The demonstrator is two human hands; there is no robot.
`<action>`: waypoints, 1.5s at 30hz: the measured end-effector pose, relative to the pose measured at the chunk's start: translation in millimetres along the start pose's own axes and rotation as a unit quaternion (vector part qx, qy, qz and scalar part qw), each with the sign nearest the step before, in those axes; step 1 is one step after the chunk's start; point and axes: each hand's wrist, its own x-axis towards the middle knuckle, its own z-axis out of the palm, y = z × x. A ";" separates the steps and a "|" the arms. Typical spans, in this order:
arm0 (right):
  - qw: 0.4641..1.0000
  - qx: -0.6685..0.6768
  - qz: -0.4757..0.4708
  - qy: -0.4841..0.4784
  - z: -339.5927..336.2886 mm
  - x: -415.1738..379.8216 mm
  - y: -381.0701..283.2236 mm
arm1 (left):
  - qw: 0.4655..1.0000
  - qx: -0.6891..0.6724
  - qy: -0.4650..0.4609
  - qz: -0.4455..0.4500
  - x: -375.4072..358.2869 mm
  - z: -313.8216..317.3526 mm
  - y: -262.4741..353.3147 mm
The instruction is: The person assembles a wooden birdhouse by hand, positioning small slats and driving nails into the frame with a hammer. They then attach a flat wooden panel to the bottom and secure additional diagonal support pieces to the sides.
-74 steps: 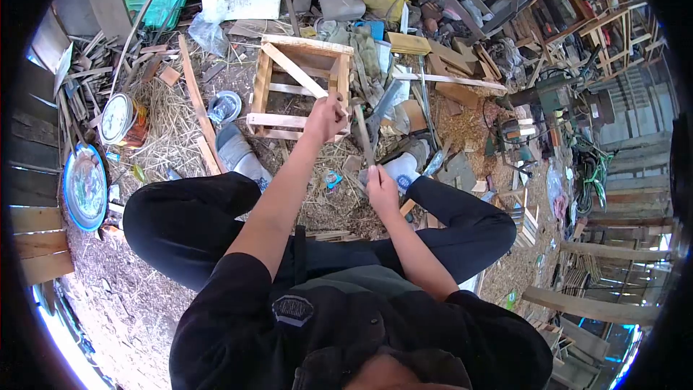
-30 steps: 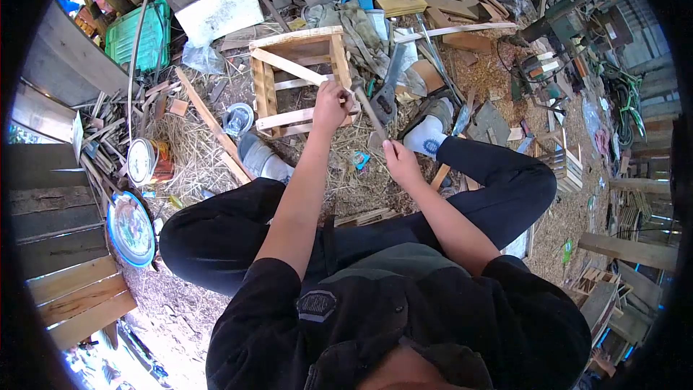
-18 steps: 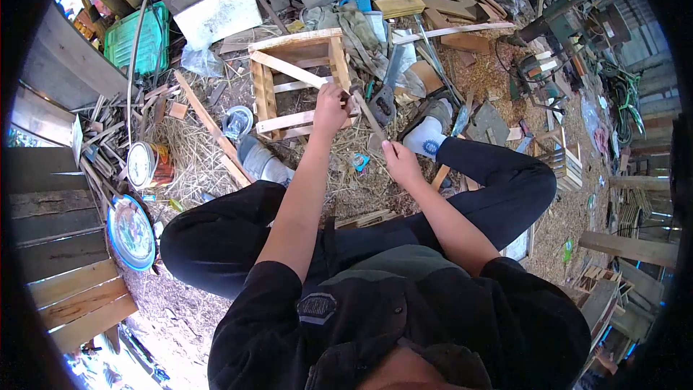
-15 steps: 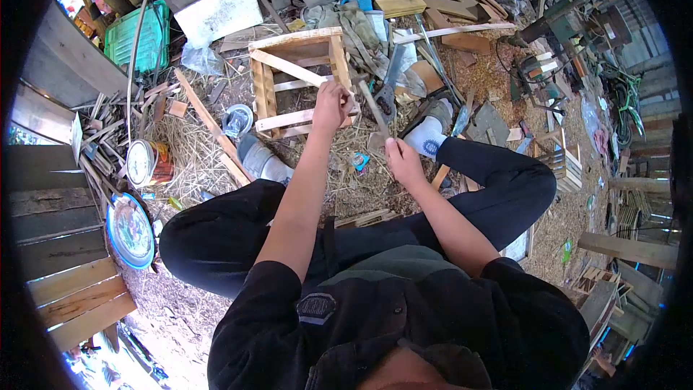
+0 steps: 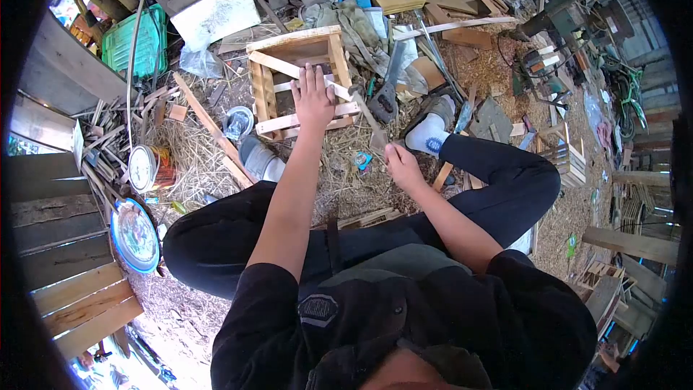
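A small wooden frame (image 5: 261, 90) made of slats stands on the ground between the feet, with a slat (image 5: 274, 64) lying slantwise across it. My left hand (image 5: 314, 101) lies flat on that slat with its fingers spread. My right hand (image 5: 404, 166) is closed round the handle of a hammer (image 5: 377, 130), whose head is close to the slat's right end, at the frame's right side. Whether the head touches the slat cannot be made out.
A handsaw (image 5: 390, 90) lies right of the frame. A paint can (image 5: 142, 167) and a blue-rimmed basin (image 5: 135, 235) are at the left. A green case (image 5: 133, 42) lies at upper left, a machine (image 5: 567, 18) at upper right. Wood scraps surround the frame.
My left hand has gone from pinching near the slat's right end to lying flat, farther left. The hammer has come down and left toward the slat's end.
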 end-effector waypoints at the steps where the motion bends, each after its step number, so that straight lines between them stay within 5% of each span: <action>1: 1.000 0.021 0.003 0.005 -1.2 -2.6 -8.4 | 1.000 0.005 0.003 0.004 0.4 0.9 -0.6; 6: 0.994 0.087 -0.058 0.014 -2.3 -1.1 -2.9 | 1.000 0.000 -0.003 -0.008 1.7 11.7 -1.4; 8: 0.987 -0.158 0.009 0.020 0.2 6.4 3.7 | 1.000 0.004 -0.004 -0.007 3.2 10.6 0.1; 10: 0.981 -0.180 0.072 -0.003 -0.3 9.1 -0.7 | 1.000 0.002 -0.001 -0.002 0.3 6.7 1.2; 12: 0.994 -0.101 -0.027 0.008 -0.2 9.2 -9.3 | 1.000 0.014 0.000 -0.001 2.3 6.7 1.2; 16: 0.996 0.045 -0.076 -0.007 -7.4 -3.0 -25.8 | 1.000 0.005 -0.006 -0.019 -0.8 7.8 0.1; 19: 0.990 0.135 -0.044 -0.016 -6.9 -9.1 -24.8 | 1.000 0.001 -0.002 -0.020 1.0 6.5 1.6; 21: 0.975 0.142 0.170 -0.020 -4.4 -11.6 -24.4 | 1.000 0.004 0.005 -0.019 0.4 6.0 1.4; 27: 0.907 0.297 0.289 -0.078 12.6 -12.4 -19.1 | 1.000 -0.008 0.004 -0.028 -0.4 4.3 2.9; 35: 0.816 0.473 0.312 -0.112 46.9 -16.2 -47.0 | 0.999 -0.008 -0.003 -0.037 0.4 1.7 3.9; 45: 0.794 0.502 0.319 -0.128 55.1 -16.0 -56.3 | 0.999 -0.006 0.015 -0.036 -0.1 1.3 4.3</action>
